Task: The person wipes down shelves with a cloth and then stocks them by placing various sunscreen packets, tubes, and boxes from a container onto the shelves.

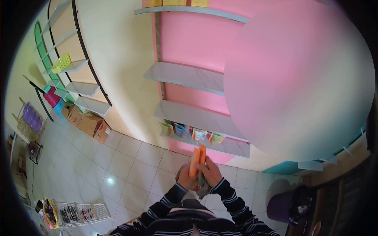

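In front of my body, low in the head view, my left hand [185,179] is closed around a slim orange pack [194,162]. A second orange pack [202,153] stands right beside it, with my right hand [212,173] closed at its lower end. Both packs point up and away from me, and their lower ends are hidden by the fingers. A grey cloth-like thing [203,187] hangs below my right hand; I cannot tell whether that hand grips it. Beyond the packs, several colourful pouches [199,135] stand on the lowest grey shelf [236,148].
Grey shelves [189,74] line the pink wall, with yellow boxes [174,2] on top. Left are more shelves [82,88], a yellow basket [61,63] and cardboard boxes [87,122]. A wire rack [100,211] stands lower left, a dark purple bin [281,206] lower right. A blurred disc covers the upper right.
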`<state>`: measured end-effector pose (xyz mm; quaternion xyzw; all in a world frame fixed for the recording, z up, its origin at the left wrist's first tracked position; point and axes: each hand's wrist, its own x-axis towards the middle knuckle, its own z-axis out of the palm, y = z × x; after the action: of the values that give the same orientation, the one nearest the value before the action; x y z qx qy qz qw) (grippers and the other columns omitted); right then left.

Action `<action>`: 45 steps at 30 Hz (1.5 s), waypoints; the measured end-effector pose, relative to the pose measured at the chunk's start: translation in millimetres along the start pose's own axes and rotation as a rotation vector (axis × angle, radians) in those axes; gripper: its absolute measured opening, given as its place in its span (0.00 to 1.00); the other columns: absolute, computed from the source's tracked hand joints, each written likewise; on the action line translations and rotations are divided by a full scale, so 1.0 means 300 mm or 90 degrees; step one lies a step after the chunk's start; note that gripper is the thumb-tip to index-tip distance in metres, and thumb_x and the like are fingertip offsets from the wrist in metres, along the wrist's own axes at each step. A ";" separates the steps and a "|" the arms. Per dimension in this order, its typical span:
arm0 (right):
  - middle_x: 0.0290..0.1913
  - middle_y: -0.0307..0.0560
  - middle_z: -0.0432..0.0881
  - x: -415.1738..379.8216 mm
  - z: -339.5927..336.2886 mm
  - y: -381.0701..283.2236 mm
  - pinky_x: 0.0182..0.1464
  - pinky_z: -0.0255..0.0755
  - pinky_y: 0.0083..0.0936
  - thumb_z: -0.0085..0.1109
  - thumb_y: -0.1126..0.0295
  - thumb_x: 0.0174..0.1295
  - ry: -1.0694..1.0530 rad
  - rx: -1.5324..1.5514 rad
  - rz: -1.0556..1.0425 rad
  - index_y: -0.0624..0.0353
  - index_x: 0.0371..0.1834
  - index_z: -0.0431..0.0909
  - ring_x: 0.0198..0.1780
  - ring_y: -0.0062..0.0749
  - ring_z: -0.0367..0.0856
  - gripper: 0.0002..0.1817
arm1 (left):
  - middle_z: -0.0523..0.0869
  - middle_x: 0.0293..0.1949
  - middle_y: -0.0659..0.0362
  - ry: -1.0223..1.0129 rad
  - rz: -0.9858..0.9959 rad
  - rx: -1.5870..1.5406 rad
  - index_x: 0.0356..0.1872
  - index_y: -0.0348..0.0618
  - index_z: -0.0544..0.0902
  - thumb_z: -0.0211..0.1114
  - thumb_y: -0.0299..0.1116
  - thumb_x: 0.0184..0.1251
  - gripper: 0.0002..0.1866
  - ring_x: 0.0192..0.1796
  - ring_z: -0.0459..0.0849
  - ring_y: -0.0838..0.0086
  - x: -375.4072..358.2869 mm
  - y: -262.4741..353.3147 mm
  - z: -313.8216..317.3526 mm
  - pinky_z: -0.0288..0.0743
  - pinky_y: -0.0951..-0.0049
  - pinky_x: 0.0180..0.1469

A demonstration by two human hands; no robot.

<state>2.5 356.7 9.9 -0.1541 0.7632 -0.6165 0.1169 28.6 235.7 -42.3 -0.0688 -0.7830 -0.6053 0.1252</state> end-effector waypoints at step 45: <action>0.26 0.42 0.74 -0.220 -0.152 0.156 0.17 0.61 0.11 0.54 0.69 0.51 -0.166 0.558 0.125 0.60 0.46 0.64 0.21 0.19 0.71 0.19 | 0.66 0.35 0.58 -0.122 -0.019 -0.083 0.39 0.37 0.69 0.62 0.36 0.50 0.19 0.36 0.70 0.78 -0.057 0.181 0.085 0.67 0.80 0.33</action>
<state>42.4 431.9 -27.1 -0.0932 0.4208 -0.8423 0.3236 56.2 274.9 -2.5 -0.1231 -0.7513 -0.6474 0.0359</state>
